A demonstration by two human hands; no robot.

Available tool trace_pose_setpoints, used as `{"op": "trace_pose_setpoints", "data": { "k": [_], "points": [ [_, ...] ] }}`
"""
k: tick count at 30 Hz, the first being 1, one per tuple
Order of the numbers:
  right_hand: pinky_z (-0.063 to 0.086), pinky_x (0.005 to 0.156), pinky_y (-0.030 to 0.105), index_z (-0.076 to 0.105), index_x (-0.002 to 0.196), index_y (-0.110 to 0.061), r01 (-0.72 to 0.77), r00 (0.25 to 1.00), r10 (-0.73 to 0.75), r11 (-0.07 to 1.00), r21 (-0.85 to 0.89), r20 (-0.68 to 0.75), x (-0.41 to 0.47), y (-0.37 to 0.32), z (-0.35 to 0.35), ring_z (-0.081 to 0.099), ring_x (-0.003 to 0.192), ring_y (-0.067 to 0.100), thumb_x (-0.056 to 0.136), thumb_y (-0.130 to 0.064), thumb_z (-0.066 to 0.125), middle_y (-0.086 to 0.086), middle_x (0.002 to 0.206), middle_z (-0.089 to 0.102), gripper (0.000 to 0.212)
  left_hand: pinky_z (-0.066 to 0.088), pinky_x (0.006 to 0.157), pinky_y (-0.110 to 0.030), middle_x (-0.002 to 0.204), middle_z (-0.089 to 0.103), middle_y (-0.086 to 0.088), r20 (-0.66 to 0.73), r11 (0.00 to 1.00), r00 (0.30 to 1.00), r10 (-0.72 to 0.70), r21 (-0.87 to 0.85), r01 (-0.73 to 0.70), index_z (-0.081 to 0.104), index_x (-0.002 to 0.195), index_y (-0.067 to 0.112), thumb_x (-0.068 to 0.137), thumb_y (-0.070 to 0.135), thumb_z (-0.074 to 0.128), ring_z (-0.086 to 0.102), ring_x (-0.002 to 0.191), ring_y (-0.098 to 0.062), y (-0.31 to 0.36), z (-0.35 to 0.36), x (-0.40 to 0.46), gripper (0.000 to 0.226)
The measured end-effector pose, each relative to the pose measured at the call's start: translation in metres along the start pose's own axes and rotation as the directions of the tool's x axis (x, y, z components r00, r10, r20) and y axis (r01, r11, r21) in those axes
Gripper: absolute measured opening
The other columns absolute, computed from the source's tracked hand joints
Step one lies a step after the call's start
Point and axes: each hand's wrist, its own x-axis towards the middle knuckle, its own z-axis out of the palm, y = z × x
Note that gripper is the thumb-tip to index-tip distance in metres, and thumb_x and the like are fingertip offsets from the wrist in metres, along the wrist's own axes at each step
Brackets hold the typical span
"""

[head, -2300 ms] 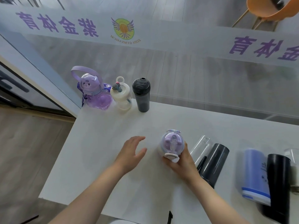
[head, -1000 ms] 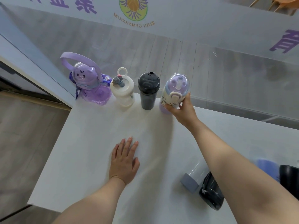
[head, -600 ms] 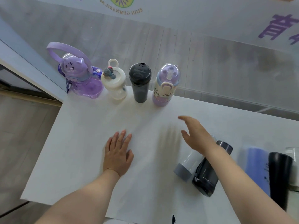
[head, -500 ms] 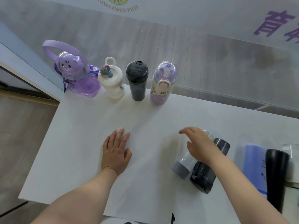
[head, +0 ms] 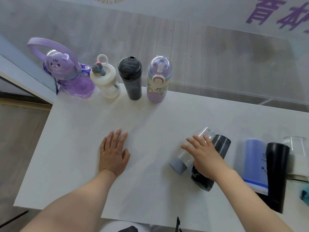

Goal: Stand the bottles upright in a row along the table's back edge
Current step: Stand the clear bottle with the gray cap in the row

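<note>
Several bottles stand upright along the table's back edge: a purple cat-shaped bottle (head: 70, 76), a white bottle (head: 107, 81), a dark grey bottle (head: 131, 77) and a lilac straw-lid bottle (head: 158, 79). On the right several more lie on their sides. My right hand (head: 203, 152) rests with fingers spread on a clear bottle with a grey-blue cap (head: 180, 162), not closed around it. A dark bottle (head: 219, 148) lies against it. My left hand (head: 113, 152) lies flat and open on the table.
Further right lie a blue bottle (head: 254, 163), a black bottle (head: 275, 171) and a clear one (head: 294, 148). The white table (head: 75, 148) meets a glass wall at the back. Its left edge drops to a wooden floor.
My right hand set the lilac straw-lid bottle upright in the back row, let go, and came back down onto the clear bottle. My left hand stayed flat on the table.
</note>
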Motion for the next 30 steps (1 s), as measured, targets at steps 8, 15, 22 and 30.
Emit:
{"op": "trace_pose_setpoints", "data": {
  "k": [8,15,22,30],
  "points": [
    [0.016,0.119,0.042,0.037,0.145,-0.034,-0.034,0.984,0.098,0.925,0.378,-0.150,-0.003,-0.009,-0.022,0.025,0.143,0.021,0.086,-0.034,0.068,-0.006,0.153,0.035,0.067,0.017,0.116,-0.044,0.154,0.034,-0.005,-0.001,1.000,1.000,-0.001,0.004,0.001,0.038,0.144,0.023,0.083,0.035,0.036,0.026,0.143,-0.027,0.000,0.001,0.000,0.063],
    [0.035,0.103,0.020,0.040,0.137,-0.034,0.025,0.891,0.371,0.536,0.844,-0.262,0.001,-0.031,-0.035,0.042,0.127,0.001,0.085,-0.035,0.072,-0.019,0.138,0.046,0.062,0.018,0.116,-0.044,0.154,0.034,-0.005,0.003,1.000,1.000,-0.003,0.002,0.003,0.039,0.144,0.023,0.082,0.035,0.037,0.026,0.143,-0.027,0.000,0.001,0.000,0.063],
    [0.039,0.087,0.003,0.043,0.131,-0.023,0.015,0.798,0.568,0.314,0.949,-0.200,0.011,-0.040,-0.018,0.050,0.108,-0.016,0.084,-0.020,0.074,0.000,0.125,0.053,0.056,0.016,0.116,-0.043,0.154,0.034,-0.005,0.000,1.000,1.000,0.004,-0.008,-0.004,0.039,0.144,0.024,0.082,0.034,0.038,0.026,0.143,-0.026,-0.001,0.000,0.001,0.063],
    [0.045,0.098,0.027,0.032,0.141,-0.021,0.025,0.783,0.584,0.314,0.949,-0.214,0.046,-0.023,-0.026,0.054,0.117,0.017,0.085,-0.025,0.073,-0.004,0.131,0.049,0.070,0.015,0.117,-0.042,0.154,0.034,-0.005,0.005,1.000,1.000,-0.003,-0.015,0.003,0.039,0.144,0.024,0.083,0.034,0.038,0.026,0.143,-0.027,-0.001,0.000,0.000,0.062]
  ]
}}
